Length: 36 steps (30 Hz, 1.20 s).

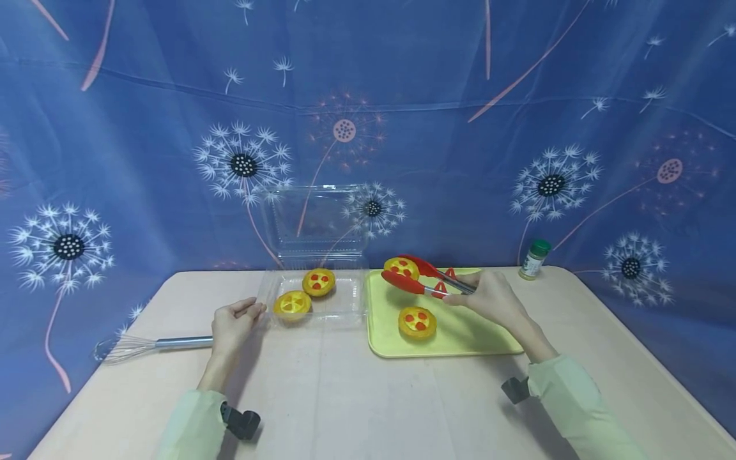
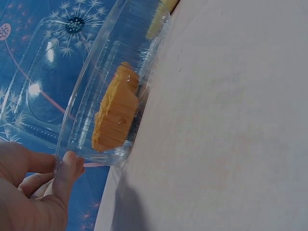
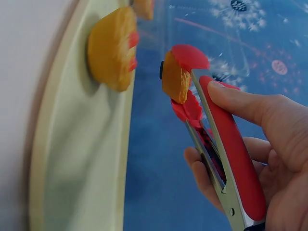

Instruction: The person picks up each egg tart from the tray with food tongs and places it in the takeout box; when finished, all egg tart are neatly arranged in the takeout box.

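My right hand (image 1: 491,297) grips a pair of red-tipped metal tongs (image 3: 236,159). Between the tong heads is an egg tart with red dots (image 3: 175,79), held up over the left part of the yellow tray (image 1: 471,335). Another red-dotted tart (image 1: 417,322) lies on that tray. My left hand (image 1: 232,329) pinches the near left rim of a clear plastic clamshell box (image 2: 79,103) between thumb and fingers. Two tarts sit in the box: a red-dotted one (image 1: 319,282) and, nearer the left hand, a yellow-topped one (image 1: 292,305). The box's lid (image 1: 316,220) stands up at the back.
A whisk (image 1: 155,345) lies at the left, its handle end behind the left hand. A green-capped seasoning jar (image 1: 535,260) stands at the back right, beyond the tray. Behind the table (image 1: 356,402) hangs a blue dandelion-print cloth (image 1: 437,147).
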Each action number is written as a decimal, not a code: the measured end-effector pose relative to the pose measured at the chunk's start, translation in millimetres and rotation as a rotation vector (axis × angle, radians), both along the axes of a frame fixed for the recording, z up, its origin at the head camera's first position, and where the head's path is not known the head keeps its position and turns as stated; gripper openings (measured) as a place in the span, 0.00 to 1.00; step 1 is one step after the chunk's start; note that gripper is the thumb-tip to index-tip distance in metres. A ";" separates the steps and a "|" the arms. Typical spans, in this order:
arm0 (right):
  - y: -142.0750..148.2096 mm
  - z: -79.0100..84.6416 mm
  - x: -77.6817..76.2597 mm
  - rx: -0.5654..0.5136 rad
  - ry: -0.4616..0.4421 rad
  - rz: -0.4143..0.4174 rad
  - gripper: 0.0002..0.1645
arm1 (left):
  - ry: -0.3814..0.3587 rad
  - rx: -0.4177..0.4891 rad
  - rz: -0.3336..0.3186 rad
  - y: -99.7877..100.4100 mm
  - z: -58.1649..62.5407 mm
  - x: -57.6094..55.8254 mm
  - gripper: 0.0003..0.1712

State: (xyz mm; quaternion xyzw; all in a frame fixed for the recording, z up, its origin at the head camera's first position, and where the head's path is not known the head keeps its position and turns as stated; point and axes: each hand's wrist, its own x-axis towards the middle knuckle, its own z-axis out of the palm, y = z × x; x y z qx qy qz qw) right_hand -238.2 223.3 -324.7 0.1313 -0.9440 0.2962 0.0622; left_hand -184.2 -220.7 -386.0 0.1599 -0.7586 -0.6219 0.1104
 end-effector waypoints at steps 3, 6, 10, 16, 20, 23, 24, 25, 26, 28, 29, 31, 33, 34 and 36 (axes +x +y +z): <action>-8.3 7.9 4.8 -0.015 -0.029 0.006 0.39 | 0.004 -0.004 0.000 -0.1 0.1 0.0 0.23; -18.2 14.8 9.0 -0.027 -0.060 0.022 0.40 | 0.000 -0.015 -0.001 -0.3 0.3 0.1 0.22; -31.9 21.7 11.9 -0.028 -0.071 0.047 0.40 | -0.003 -0.018 -0.001 -0.5 0.9 0.2 0.22; -54.4 24.6 11.9 -0.017 -0.068 0.084 0.39 | -0.010 -0.028 0.001 -0.4 1.1 -0.3 0.22; -69.9 23.3 9.5 -0.014 -0.079 0.107 0.38 | -0.004 -0.025 0.001 -0.6 0.5 0.4 0.22; -80.6 22.1 6.6 0.013 -0.083 0.116 0.38 | -0.005 -0.021 -0.004 -0.8 0.1 1.5 0.22; -83.9 21.7 5.7 0.025 -0.086 0.119 0.38 | -0.009 -0.023 -0.005 -0.8 0.1 1.9 0.22; -87.1 21.3 4.6 0.036 -0.091 0.120 0.38 | -0.009 -0.020 -0.005 -0.9 -0.1 2.1 0.22; -90.1 21.1 3.5 0.047 -0.093 0.118 0.38 | -0.007 -0.017 -0.006 -0.8 -0.2 2.2 0.23; -95.7 21.2 1.4 0.077 -0.097 0.120 0.39 | 0.000 -0.011 -0.005 -0.7 -0.6 2.0 0.22; -98.1 21.4 0.3 0.093 -0.098 0.121 0.39 | 0.003 -0.011 -0.004 -0.8 -0.8 1.7 0.22; -102.5 22.0 -1.8 0.130 -0.093 0.125 0.39 | 0.008 -0.013 -0.001 -0.7 -1.0 1.1 0.22; -106.2 22.9 -3.8 0.166 -0.086 0.134 0.39 | 0.010 -0.011 0.001 -0.8 -1.0 0.5 0.22; -107.8 23.3 -4.8 0.183 -0.082 0.138 0.38 | 0.006 -0.012 0.001 -0.9 -1.0 0.4 0.22; -110.7 24.0 -6.9 0.209 -0.070 0.154 0.37 | 0.005 -0.004 0.002 -1.3 -0.8 0.1 0.22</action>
